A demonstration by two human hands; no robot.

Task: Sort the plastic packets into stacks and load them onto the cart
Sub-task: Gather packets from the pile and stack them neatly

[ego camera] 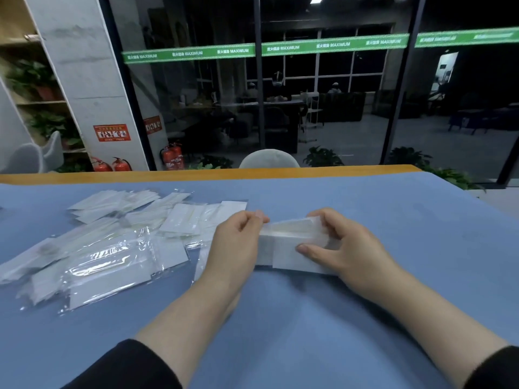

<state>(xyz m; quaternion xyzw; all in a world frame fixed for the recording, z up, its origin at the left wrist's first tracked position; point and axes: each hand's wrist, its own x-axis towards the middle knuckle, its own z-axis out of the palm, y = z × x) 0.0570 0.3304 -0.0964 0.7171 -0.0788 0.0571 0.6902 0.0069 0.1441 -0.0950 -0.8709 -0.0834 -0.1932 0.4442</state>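
A stack of white plastic packets (286,248) stands on edge on the blue table (393,220), held between both hands. My left hand (238,242) grips its left end with curled fingers. My right hand (342,245) wraps its right end, thumb lying along the front face. Several loose clear and white packets (112,242) lie scattered across the table to the left. No cart is in view.
The table's orange far edge (196,174) runs across the view, with a grey chair back (268,160) behind it. A glass wall, potted plants and red fire extinguishers (172,157) stand beyond. Shelving stands at far left.
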